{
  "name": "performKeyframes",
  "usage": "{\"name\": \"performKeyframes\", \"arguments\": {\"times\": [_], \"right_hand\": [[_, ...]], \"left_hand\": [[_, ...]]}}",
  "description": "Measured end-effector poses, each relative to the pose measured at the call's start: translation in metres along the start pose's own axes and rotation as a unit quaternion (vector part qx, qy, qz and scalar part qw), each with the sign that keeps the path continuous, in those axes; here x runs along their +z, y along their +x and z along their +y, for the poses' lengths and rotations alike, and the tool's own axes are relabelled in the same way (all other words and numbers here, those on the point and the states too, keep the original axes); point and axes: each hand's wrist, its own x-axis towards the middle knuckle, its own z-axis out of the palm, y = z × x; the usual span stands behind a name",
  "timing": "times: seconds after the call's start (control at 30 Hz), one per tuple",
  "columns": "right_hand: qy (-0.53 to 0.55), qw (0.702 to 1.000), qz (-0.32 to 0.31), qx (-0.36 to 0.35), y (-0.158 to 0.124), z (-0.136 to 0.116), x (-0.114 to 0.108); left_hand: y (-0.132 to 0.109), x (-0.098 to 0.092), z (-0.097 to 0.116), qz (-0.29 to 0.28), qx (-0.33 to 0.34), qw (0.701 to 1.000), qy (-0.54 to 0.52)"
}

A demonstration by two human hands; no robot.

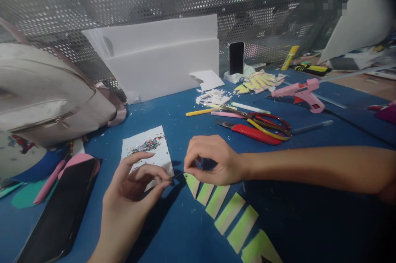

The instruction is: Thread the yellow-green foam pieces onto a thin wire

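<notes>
My left hand [136, 193] is closed in a pinch, thumb against forefinger, on a thin dark thread or wire [178, 175]. The strand runs to the pointed end of a green and cream segmented cutout [221, 203], shaped like a row of slats with gaps between. My right hand [216, 162] pinches that pointed tip; its fingers hide just how the strand meets it. The cutout slants toward the lower right, its far end cut off by the frame. Behind my left hand lies a white paper [128, 145] with colourful glitter bits on it.
Scissors [256, 120], a red utility knife [256, 133] and pens [198, 112] lie beyond my right hand. A pink glue gun [305, 93] rests farther right. A phone [58, 213] and a pale backpack [52, 94] are at left. White foam boards [163, 65] stand behind.
</notes>
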Motion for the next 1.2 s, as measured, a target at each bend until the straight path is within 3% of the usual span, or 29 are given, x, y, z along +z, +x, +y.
{"name": "performKeyframes", "arguments": {"times": [1.2], "right_hand": [[-0.006,1.000,-0.008,0.007,-0.0018,0.0011,0.0028]], "left_hand": [[-0.0002,0.0020,-0.0022,-0.013,-0.012,1.000,-0.026]]}}
